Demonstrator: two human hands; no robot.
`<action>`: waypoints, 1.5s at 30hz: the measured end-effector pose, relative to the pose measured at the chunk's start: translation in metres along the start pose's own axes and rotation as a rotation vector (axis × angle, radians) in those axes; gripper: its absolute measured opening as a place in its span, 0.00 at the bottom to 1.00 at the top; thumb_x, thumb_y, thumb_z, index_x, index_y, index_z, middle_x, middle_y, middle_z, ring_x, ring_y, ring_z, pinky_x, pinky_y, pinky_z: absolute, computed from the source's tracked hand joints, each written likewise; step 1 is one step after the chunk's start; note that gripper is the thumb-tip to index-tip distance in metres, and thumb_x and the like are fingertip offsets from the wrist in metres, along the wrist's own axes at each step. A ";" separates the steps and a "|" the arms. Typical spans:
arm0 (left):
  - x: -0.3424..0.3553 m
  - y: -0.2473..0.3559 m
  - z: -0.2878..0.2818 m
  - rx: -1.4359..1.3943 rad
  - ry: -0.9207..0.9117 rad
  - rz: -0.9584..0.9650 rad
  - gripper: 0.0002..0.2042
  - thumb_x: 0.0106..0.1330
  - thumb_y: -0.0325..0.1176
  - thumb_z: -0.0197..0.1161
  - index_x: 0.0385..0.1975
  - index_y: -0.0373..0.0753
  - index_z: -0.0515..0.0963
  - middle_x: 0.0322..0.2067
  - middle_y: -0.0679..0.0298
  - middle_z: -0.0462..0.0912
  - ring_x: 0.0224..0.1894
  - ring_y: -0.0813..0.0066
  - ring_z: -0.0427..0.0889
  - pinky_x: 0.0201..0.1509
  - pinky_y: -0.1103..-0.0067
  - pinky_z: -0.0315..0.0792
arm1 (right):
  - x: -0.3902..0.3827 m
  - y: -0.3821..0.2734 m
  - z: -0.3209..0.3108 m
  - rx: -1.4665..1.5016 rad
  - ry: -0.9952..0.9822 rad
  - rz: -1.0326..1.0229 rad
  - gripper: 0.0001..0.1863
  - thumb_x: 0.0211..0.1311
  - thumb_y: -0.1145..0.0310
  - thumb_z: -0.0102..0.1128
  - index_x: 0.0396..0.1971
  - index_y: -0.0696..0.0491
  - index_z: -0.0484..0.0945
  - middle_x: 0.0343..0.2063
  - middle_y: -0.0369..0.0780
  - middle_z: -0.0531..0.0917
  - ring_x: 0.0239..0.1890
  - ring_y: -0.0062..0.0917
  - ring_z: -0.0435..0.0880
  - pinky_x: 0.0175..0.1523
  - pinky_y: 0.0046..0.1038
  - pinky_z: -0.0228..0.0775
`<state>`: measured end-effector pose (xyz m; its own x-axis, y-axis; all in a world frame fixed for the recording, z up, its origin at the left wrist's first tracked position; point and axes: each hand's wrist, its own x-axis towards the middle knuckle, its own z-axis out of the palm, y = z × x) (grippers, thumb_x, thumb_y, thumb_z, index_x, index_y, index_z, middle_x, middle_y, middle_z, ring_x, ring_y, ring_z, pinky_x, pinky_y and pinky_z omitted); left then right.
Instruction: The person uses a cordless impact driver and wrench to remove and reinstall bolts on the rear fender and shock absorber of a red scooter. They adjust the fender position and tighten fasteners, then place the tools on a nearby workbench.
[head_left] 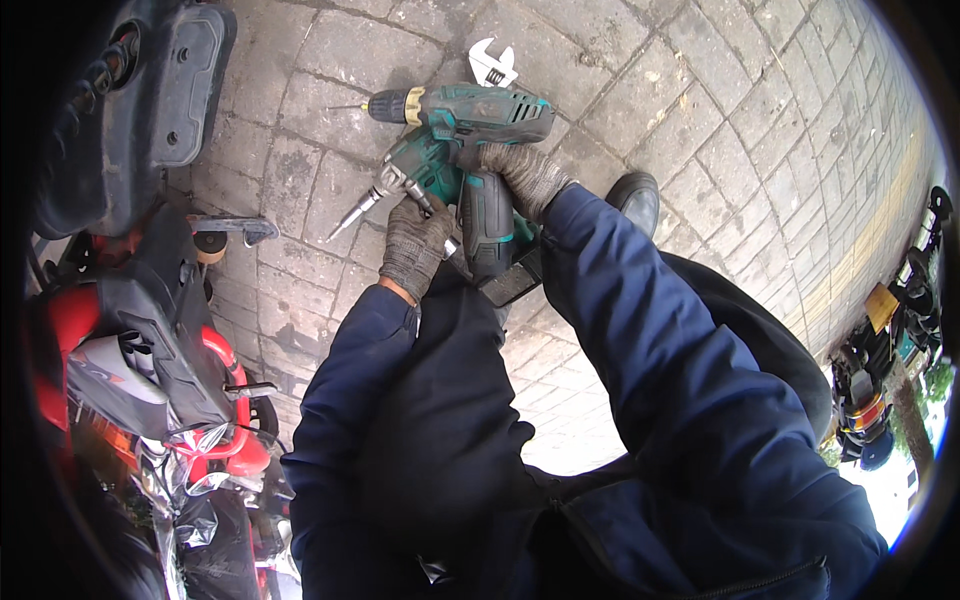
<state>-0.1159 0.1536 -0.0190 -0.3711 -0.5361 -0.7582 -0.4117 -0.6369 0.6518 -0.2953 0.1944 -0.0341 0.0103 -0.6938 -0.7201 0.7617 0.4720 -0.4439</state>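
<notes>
A green and black cordless drill lies over the paving, its black and gold chuck pointing left with a thin bit in it. My right hand, in a grey knit glove, is closed around the drill's handle, just below its body. Under the drill is a second green power tool with a silver nose and long metal tip pointing down-left. My left hand, gloved alike, grips a short metal rod beside that nose; its far end is partly hidden. A black battery grip with teal edging stands between my hands.
An adjustable wrench lies on the paving bricks beyond the drill. A red and black motorbike stands close on my left, with a dark plastic part above it. My shoe is beside my right hand. Parked vehicles line the far right.
</notes>
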 end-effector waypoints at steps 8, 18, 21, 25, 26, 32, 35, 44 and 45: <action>-0.073 0.118 0.046 0.513 -0.066 0.084 0.04 0.61 0.20 0.56 0.34 0.33 0.73 0.28 0.67 0.75 0.28 0.84 0.72 0.31 0.84 0.68 | -0.125 -0.075 0.023 0.471 0.102 -0.039 0.20 0.47 0.71 0.70 0.43 0.54 0.78 0.34 0.39 0.82 0.33 0.27 0.82 0.38 0.30 0.78; -0.211 0.253 0.212 0.821 -0.184 0.109 0.02 0.64 0.22 0.57 0.31 0.34 0.71 0.23 0.65 0.77 0.25 0.82 0.74 0.28 0.81 0.69 | -0.347 -0.192 -0.021 0.664 0.165 -0.222 0.22 0.48 0.67 0.69 0.45 0.55 0.77 0.35 0.39 0.82 0.35 0.28 0.82 0.41 0.34 0.78; -0.239 0.283 0.277 0.869 -0.263 0.143 0.05 0.59 0.24 0.61 0.31 0.34 0.72 0.22 0.64 0.76 0.24 0.80 0.75 0.28 0.78 0.71 | -0.403 -0.220 -0.048 0.763 0.200 -0.246 0.25 0.45 0.65 0.70 0.46 0.55 0.76 0.37 0.39 0.82 0.36 0.28 0.82 0.41 0.34 0.79; -0.257 0.313 0.361 1.023 -0.270 0.305 0.08 0.52 0.27 0.62 0.30 0.33 0.73 0.20 0.63 0.76 0.22 0.77 0.76 0.27 0.77 0.71 | -0.465 -0.254 -0.094 0.804 0.194 -0.346 0.29 0.45 0.65 0.72 0.49 0.54 0.74 0.39 0.40 0.81 0.40 0.31 0.82 0.46 0.37 0.79; -0.258 0.323 0.376 0.992 -0.312 0.233 0.08 0.53 0.29 0.62 0.30 0.33 0.73 0.19 0.59 0.76 0.21 0.69 0.77 0.28 0.73 0.71 | -0.474 -0.263 -0.102 0.808 0.215 -0.375 0.29 0.45 0.64 0.72 0.50 0.54 0.73 0.40 0.40 0.81 0.40 0.31 0.83 0.47 0.38 0.79; -0.236 0.415 0.449 0.980 -0.384 0.186 0.12 0.50 0.34 0.63 0.32 0.34 0.75 0.29 0.50 0.80 0.34 0.51 0.81 0.41 0.61 0.73 | -0.488 -0.365 -0.131 0.728 0.224 -0.411 0.26 0.44 0.62 0.74 0.45 0.53 0.75 0.36 0.40 0.82 0.39 0.30 0.82 0.45 0.36 0.79; -0.202 0.480 0.475 0.951 -0.373 0.151 0.13 0.51 0.34 0.63 0.34 0.34 0.76 0.31 0.50 0.80 0.37 0.53 0.81 0.44 0.62 0.72 | -0.474 -0.441 -0.130 0.624 0.312 -0.451 0.27 0.43 0.62 0.74 0.45 0.53 0.75 0.36 0.40 0.82 0.39 0.30 0.82 0.45 0.35 0.78; -0.126 0.648 0.530 0.914 -0.165 0.237 0.10 0.52 0.34 0.63 0.30 0.34 0.76 0.25 0.50 0.79 0.29 0.54 0.79 0.37 0.65 0.73 | -0.416 -0.667 -0.132 0.600 0.130 -0.459 0.26 0.46 0.65 0.72 0.46 0.54 0.74 0.35 0.41 0.82 0.38 0.31 0.82 0.47 0.35 0.78; -0.115 0.669 0.534 0.921 -0.144 0.218 0.10 0.52 0.34 0.63 0.30 0.34 0.76 0.25 0.50 0.79 0.29 0.54 0.79 0.37 0.65 0.74 | -0.406 -0.693 -0.131 0.564 0.124 -0.460 0.26 0.45 0.65 0.72 0.46 0.54 0.74 0.35 0.41 0.82 0.38 0.31 0.82 0.47 0.35 0.78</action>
<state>-0.7934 0.0854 0.5123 -0.5908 -0.4788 -0.6494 -0.7916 0.1882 0.5814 -0.9124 0.2203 0.4960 -0.4386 -0.6716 -0.5971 0.8889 -0.2263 -0.3983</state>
